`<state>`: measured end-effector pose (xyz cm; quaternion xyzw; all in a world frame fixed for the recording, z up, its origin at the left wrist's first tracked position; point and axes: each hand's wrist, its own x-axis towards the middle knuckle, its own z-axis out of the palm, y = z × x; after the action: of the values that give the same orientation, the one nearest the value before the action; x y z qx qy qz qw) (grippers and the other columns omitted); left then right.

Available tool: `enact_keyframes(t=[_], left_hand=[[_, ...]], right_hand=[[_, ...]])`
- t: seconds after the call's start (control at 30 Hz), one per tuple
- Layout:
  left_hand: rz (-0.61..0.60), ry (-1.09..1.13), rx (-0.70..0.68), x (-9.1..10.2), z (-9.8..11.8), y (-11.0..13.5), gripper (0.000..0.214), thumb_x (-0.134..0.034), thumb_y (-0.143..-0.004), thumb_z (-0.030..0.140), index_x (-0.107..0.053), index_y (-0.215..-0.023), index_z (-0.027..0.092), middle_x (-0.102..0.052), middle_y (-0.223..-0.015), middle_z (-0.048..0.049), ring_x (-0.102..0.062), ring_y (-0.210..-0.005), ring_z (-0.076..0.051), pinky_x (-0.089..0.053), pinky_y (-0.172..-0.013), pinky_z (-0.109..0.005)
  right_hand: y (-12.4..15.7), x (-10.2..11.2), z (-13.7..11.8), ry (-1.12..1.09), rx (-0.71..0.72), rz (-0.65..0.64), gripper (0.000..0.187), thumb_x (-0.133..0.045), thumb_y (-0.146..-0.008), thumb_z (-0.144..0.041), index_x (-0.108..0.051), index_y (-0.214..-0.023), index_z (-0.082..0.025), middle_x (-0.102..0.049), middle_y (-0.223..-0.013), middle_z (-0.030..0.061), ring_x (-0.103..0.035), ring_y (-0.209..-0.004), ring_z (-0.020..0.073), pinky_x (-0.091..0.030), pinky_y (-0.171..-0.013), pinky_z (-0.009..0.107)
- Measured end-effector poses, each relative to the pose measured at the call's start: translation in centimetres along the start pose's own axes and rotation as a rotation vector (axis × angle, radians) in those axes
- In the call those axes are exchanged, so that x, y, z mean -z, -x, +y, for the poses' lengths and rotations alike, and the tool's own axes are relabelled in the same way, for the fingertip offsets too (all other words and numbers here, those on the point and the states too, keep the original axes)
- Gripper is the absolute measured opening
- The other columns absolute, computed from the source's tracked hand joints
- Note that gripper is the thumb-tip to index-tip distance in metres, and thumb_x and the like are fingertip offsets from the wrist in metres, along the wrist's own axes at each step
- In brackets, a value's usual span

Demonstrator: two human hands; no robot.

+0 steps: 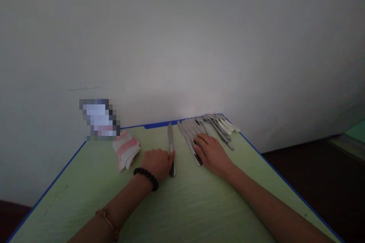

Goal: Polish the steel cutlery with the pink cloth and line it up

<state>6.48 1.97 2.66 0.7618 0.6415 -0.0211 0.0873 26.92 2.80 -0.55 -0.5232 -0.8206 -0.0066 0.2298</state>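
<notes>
My left hand [156, 161], with a dark beaded bracelet at the wrist, is closed beside a single table knife [170, 136]. Its thumb lies across the knife's handle; the other fingers are curled and partly hidden. The knife lies lengthwise on the green tabletop, blade pointing away. My right hand [212, 153] rests palm down over the handles of a row of several table knives [185, 133]. Its fingers are loosely spread, with thumb and index finger apart at the row's left side. The palm hides part of the handles.
Metal spoons [218, 125] and white-handled cutlery [228, 126] lie right of the knives. A pink-and-white striped cloth [127, 150] sits at the left, near a blurred-out rectangular object [99, 117]. The green table [182, 205] has a blue edge and meets a pale wall [182, 45].
</notes>
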Motion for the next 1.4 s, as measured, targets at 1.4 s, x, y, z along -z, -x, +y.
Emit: enact_keyframes(t=[1.4], left_hand=[[0.308,0.032,-0.343,-4.7,2.1,-7.0,0.076,-0.027,-0.089,0.066,-0.03,-0.145,0.015,-0.021,-0.154,-0.0155,-0.015,-0.142,-0.029,-0.017,-0.114,-0.048]], right_hand=[[1.1,0.8,3.0,0.095,-0.048,-0.116,0.044,-0.033,-0.093,-0.027,-0.051,-0.131,-0.013,-0.047,-0.14,0.0097,-0.032,-0.137,0.0246,-0.014,-0.115,0.051]])
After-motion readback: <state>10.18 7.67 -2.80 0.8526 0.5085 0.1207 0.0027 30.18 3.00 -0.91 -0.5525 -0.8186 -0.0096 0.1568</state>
